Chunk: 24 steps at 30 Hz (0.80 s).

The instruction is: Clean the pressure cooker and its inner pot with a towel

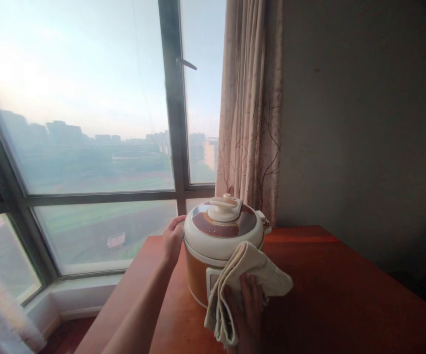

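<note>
A round electric cooker (198, 275) with a brown body stands upright on the wooden table, its cream and brown lid (247, 219) closed. At the cooker's left side, my left hand (174, 238) is closed on its edge, with the fingertips partly hidden. A folded beige cloth (247, 260) lies against the cooker's front right, covering part of the front panel (211, 279). Pressed onto this cloth from the near side is my right hand (247, 307), its fingers bent over the folds and the thumb side in shadow.
The reddish-brown table (319, 295) reaches out to the right of the cooker. Behind it hang patterned curtains (249, 108) beside a large window with a dark frame (178, 123). A grey wall (345, 123) rises at the right.
</note>
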{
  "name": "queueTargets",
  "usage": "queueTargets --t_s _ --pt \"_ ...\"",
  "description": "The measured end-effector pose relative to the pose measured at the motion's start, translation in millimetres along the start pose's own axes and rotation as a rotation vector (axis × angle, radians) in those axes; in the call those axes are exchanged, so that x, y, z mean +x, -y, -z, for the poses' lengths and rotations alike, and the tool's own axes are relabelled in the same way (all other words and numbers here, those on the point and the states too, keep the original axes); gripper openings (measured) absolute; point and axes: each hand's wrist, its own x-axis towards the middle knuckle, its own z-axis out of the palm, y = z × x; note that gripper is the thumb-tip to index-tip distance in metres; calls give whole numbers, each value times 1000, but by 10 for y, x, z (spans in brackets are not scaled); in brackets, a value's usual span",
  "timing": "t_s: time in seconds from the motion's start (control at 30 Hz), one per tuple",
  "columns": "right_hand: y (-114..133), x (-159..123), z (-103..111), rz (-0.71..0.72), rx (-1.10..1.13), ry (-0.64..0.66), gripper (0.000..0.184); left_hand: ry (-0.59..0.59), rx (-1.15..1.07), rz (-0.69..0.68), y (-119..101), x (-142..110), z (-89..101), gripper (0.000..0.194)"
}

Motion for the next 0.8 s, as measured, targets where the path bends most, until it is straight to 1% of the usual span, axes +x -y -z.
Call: queueTargets --t_s 0.03,0.1,0.13,0.17,0.23,0.3,0.4,0.47,0.53,0.6,0.7,0.73,0.8 --pt "8 87 96 113 -113 15 66 0 -5 2 7 1 -2 39" --pt "59 345 346 398 -363 83 74 0 -19 5 22 7 -6 38" --pt "103 500 479 503 -432 124 75 1 -26 6 30 11 -9 38" --pt "158 661 604 557 -470 126 75 2 -32 6 39 16 -11 38" --pt "287 971 797 603 -513 160 75 6 -40 4 55 27 -13 38" --pt "422 1242 894 583 -486 107 79 12 -40 1 69 36 -10 37" --pt "606 1553 911 454 -413 23 85 19 -30 2 82 51 -1 36" --pt "715 1682 887 374 -409 40 87 19 -24 1 88 65 2 36" --pt "803 1725 859 346 -432 87 86 16 -22 -5 91 80 0 35" --pt "848 1670 837 378 -447 130 84 13 -22 -14 91 93 -6 35" --pt "798 1419 818 518 -473 203 81 12 -25 -28 81 104 -14 33" --pt "754 1306 810 585 -495 241 77 13 -26 -33 77 105 -15 32" --pt "651 1080 766 712 -548 341 64 15 -27 -44 70 105 -14 31"
